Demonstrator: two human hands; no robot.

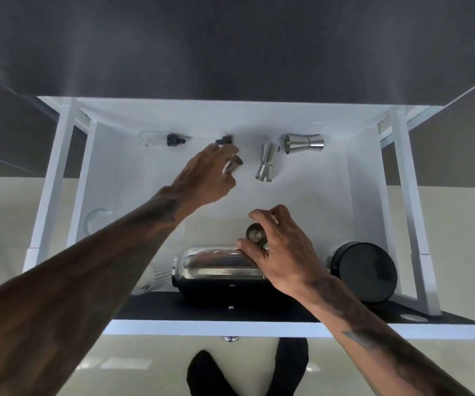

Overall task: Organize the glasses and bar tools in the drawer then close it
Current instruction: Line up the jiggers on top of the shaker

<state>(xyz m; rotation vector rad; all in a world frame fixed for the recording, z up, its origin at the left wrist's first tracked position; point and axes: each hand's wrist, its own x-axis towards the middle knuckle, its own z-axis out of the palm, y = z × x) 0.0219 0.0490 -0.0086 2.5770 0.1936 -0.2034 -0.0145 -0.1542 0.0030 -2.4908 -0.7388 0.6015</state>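
Observation:
The white drawer [356,178] is pulled open below me. My left hand [207,178] reaches to its back wall and is closed on a small metal piece beside a black-capped bottle [224,140]. My right hand [276,247] pinches the cap [254,232] of a steel cocktail shaker [213,270] that lies on its side at the drawer front. Two steel jiggers lie at the back: one [267,162] points toward me, the other [304,143] lies sideways. A clear dropper bottle [159,138] lies at the back left. Clear glasses [97,220] sit at the left, partly hidden by my forearm.
A black round tin [364,271] lies at the drawer's front right. The drawer's dark front panel [259,315] with a knob [230,338] is nearest me. A dark counter overhangs the drawer's back. My feet in black socks stand on the pale floor.

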